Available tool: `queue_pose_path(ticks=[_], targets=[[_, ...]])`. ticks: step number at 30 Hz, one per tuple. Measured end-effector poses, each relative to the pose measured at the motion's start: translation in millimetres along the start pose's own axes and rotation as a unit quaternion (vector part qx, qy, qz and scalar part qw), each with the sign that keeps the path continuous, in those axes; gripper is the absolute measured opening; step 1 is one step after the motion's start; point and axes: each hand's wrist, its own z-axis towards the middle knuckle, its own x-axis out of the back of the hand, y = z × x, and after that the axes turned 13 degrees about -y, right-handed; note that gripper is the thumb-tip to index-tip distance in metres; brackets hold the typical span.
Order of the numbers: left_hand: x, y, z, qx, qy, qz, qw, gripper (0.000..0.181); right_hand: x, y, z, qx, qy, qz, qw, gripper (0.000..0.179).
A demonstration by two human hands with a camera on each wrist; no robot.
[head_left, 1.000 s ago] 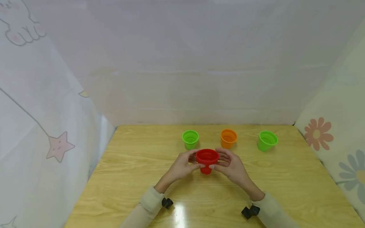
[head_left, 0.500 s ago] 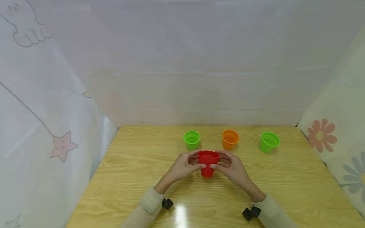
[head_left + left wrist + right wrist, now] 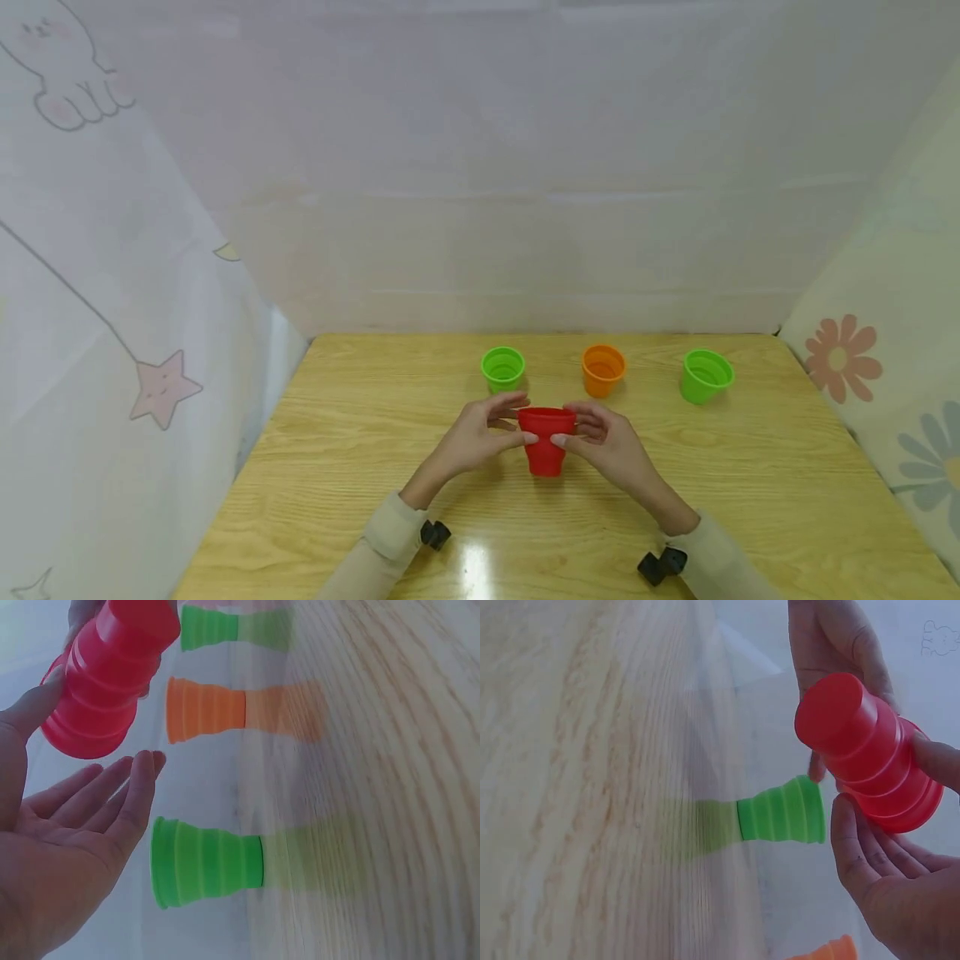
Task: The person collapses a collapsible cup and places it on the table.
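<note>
Right hand (image 3: 615, 442) pinches red, ribbed, tapered plastic-looking cup (image 3: 546, 458) | left hand (image 3: 472, 435) touches it by thumb, fingers extended | orange ribbed, tapered cup (image 3: 602, 375) stands beyond it

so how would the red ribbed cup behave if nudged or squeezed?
Once standing, the red ribbed cup likely tips if nudged high, since it narrows toward the base. Stepped wall rings hint it may squash. Smooth-looking sides might slip in a loose grip.
</note>
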Motion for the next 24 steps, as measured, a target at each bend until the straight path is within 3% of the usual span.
queue_pose_path(ticks=[4,11,17,24], targets=[[1.0,-0.6,1.4,-0.021,-0.001,-0.013,0.9997,0.059,-1.9,-1.9,-1.4,-0.035,0.001,0.014,0.9993,0.06],[-1.6,1.0,1.6,-0.012,-0.003,-0.031,0.9995,0.026,-1.2,-5.4,-1.1,-0.047,-0.034,0.055,0.9968,0.061],[-2.4,1.5,1.6,0.003,-0.004,-0.038,0.9993,0.023,5.0,-4.8,-0.5,-0.049,-0.074,0.052,0.9947,0.061],[0.3,1.1,1.2,0.01,-0.007,-0.066,0.9977,0.024,8.7,-5.6,3.7,-0.027,-0.082,0.03,0.9958,0.058]])
